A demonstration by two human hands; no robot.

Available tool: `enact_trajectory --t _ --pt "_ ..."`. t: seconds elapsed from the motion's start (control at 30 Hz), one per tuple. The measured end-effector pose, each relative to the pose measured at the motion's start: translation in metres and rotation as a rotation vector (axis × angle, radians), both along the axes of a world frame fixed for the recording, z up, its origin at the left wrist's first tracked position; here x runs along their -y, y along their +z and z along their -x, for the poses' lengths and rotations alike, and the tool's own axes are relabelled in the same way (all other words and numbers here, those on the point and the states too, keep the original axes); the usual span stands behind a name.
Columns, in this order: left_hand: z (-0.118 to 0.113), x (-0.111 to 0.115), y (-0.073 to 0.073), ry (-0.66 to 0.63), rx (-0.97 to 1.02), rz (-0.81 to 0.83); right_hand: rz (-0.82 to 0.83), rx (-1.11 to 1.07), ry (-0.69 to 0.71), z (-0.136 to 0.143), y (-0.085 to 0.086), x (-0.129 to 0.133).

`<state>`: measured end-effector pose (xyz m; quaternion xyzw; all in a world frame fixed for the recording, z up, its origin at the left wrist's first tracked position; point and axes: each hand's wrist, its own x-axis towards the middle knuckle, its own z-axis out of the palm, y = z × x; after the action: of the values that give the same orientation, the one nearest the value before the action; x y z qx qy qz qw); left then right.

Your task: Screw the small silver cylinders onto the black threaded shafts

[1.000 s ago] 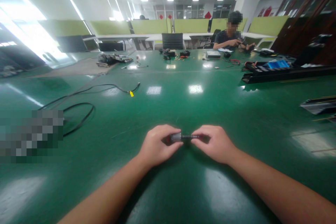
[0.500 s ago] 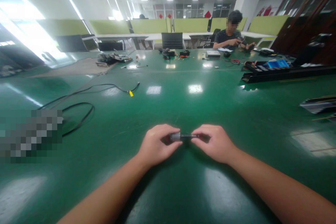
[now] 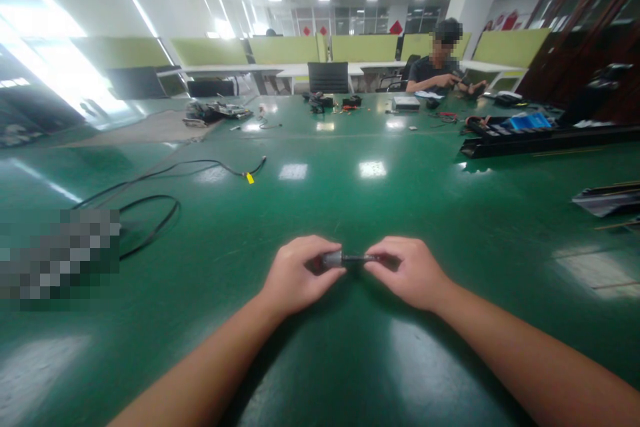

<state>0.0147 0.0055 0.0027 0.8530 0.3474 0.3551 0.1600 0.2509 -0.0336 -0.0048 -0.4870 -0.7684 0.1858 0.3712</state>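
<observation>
A short grey cylinder (image 3: pixel 332 259) is gripped between the thumb and fingers of my left hand (image 3: pixel 303 273). From its right end a thin dark rod (image 3: pixel 354 258) runs level across the gap between my hands. The rod's far end is pinched by the thumb and fingertips of my right hand (image 3: pixel 407 270), and something dark red shows inside that grip. Both hands are close over the green tabletop (image 3: pixel 320 213). My fingers cover both ends of the piece, so its exact kind is unclear.
Black cables (image 3: pixel 150 233), one with a yellow tag (image 3: pixel 250 178), lie to the left near a blurred-out block (image 3: pixel 60 257). Long black rails (image 3: pixel 550 140) stand at the right. Across the table a person (image 3: pixel 435 70) handles something among scattered tools and parts.
My hands have barely moved; the left one and the piece sit very slightly higher. The grips of both hands look the same. The person opposite has shifted their hands a little.
</observation>
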Motion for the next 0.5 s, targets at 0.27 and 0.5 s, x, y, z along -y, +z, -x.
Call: enact_trajectory --t 0.27,0.5 --pt "0.0004 -0.0006 -0.0014 0.001 0.003 0.003 0.003 0.003 0.008 -0.0007 0.0006 0.0002" --pt "0.0014 -0.0007 -0.0011 0.005 0.001 0.008 0.001 0.005 0.001 -0.0004 -0.0005 0.0001"
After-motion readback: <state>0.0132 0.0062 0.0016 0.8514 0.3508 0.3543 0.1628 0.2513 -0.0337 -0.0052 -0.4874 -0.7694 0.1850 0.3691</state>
